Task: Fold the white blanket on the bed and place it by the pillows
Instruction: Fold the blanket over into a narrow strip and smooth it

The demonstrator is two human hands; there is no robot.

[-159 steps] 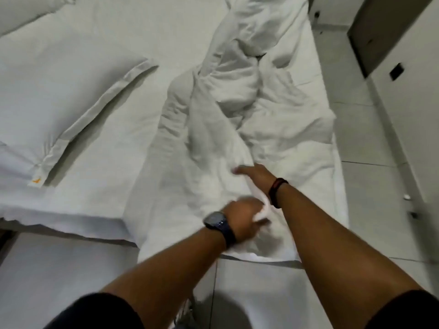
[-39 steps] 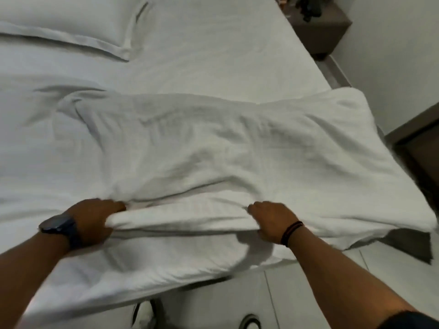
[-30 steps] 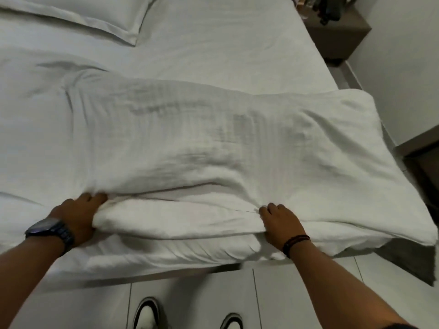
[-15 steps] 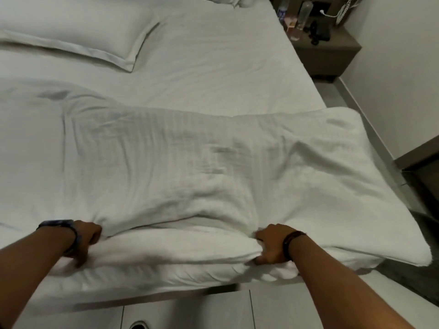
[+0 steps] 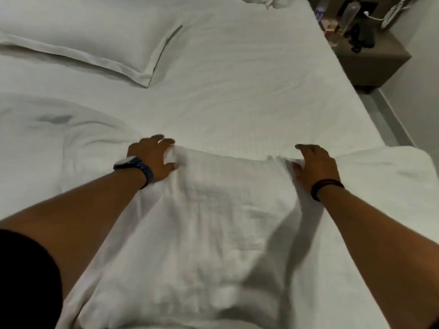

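The white blanket (image 5: 213, 233) lies across the near half of the bed, with its near layer brought forward over the rest. My left hand (image 5: 152, 160), with a dark watch on the wrist, pinches the folded edge at its left end. My right hand (image 5: 313, 165), with a dark band on the wrist, holds the same edge at its right end. Both arms are stretched out over the blanket. A white pillow (image 5: 78, 32) lies at the far left, and the corner of another pillow (image 5: 263, 0) shows at the top.
The white bed sheet (image 5: 237, 79) stretches between the blanket and the pillows. A brown nightstand (image 5: 370, 58) with bottles and dark items stands at the far right, beside a light wall (image 5: 418, 79).
Both hands have carried the blanket's near edge away from me, from the bed's near side to the middle of the bed, folding the blanket over itself.
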